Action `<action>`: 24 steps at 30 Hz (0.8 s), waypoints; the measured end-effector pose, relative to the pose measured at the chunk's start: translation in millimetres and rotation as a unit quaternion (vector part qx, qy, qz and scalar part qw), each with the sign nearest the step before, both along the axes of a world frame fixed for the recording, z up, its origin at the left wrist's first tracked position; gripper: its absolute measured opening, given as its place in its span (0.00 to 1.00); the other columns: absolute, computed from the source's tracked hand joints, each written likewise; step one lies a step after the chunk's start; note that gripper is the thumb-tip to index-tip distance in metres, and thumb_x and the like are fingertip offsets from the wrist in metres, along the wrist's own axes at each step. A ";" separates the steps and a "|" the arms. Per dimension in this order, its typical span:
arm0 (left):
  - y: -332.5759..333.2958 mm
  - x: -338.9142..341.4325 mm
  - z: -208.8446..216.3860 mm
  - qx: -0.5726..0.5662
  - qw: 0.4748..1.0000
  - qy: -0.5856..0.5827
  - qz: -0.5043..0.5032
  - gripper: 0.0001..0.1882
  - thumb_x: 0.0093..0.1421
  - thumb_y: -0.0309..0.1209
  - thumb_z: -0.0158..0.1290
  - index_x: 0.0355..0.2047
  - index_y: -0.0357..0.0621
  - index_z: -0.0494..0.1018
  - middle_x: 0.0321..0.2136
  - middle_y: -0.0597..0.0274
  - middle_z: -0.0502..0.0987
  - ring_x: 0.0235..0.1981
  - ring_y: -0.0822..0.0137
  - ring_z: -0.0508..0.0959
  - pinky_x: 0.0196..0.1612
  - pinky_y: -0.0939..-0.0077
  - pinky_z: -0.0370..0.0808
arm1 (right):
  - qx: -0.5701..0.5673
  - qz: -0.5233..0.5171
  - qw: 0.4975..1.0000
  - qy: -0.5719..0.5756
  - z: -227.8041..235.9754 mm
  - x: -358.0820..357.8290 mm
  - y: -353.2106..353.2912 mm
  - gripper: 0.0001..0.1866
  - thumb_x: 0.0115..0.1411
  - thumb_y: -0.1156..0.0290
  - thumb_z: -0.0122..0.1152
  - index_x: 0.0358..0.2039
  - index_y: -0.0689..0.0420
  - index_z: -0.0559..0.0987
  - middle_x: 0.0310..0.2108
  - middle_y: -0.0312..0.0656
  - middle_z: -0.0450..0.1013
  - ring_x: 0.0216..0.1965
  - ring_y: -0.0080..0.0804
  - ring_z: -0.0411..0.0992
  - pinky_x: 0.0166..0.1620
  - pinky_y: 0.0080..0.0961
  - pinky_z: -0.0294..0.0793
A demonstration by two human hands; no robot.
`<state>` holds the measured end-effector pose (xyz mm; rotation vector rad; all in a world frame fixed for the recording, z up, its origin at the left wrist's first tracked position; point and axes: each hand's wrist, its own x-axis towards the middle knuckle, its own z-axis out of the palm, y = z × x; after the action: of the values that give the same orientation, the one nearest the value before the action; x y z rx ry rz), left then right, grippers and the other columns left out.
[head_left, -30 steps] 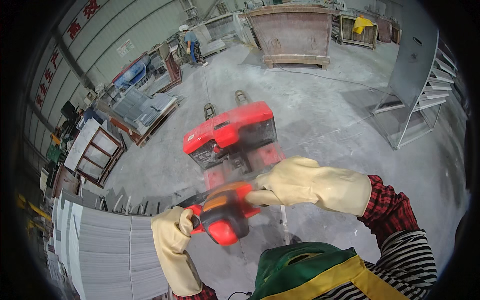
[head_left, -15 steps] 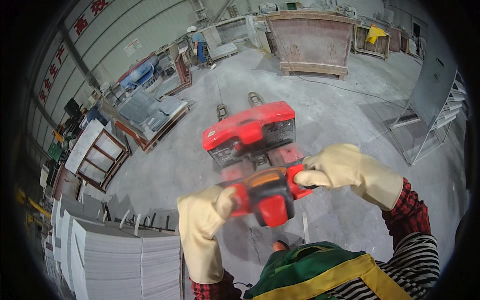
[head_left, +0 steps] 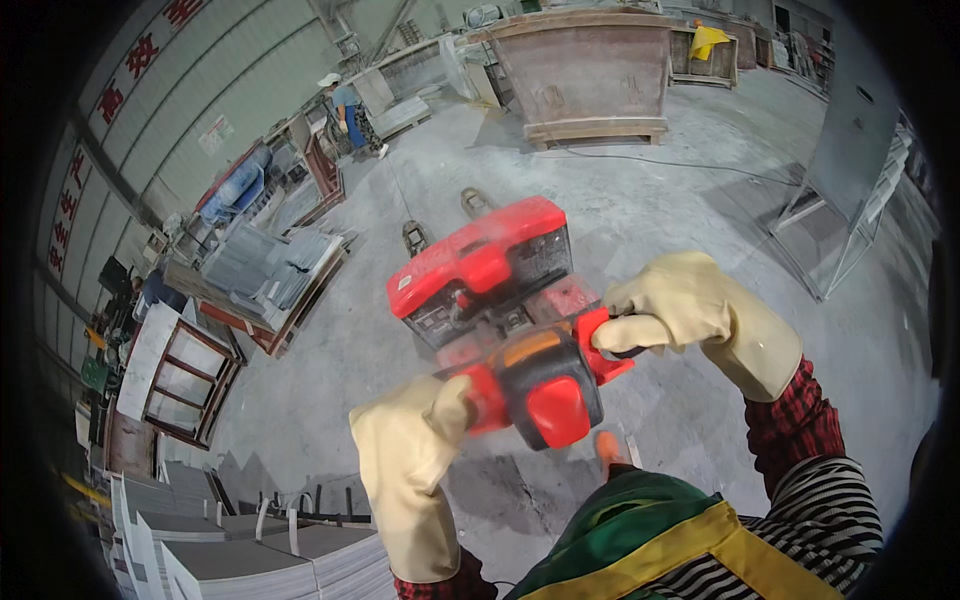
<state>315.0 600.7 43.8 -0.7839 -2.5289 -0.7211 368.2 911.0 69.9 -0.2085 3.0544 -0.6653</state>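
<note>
The gloved left hand [head_left: 420, 425] and gloved right hand [head_left: 675, 305] grip opposite sides of the red-and-black control handle [head_left: 550, 380]; its red electric pallet truck [head_left: 485, 255] stands just ahead on the floor [head_left: 660, 220], forks [head_left: 415, 237] pointing away.

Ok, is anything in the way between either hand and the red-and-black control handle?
Nothing visible beyond the thick cream gloves: the left hand and right hand grip opposite sides of the red-and-black control handle.
</note>
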 end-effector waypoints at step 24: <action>95.0 -182.9 -12.8 -0.083 0.988 0.123 0.031 0.12 0.54 0.34 0.57 0.14 0.53 0.70 0.14 0.65 0.72 0.15 0.57 0.73 0.20 0.63 0.67 | 0.038 0.068 0.996 0.045 -13.2 -209.2 107.1 0.28 0.59 0.32 0.56 0.25 0.44 0.84 0.21 0.39 0.77 0.25 0.46 0.77 0.26 0.41 0.70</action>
<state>132.0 695.7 31.0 -0.7909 -2.3964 -0.3706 159.0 1018.0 56.7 -0.4537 3.1063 -0.5461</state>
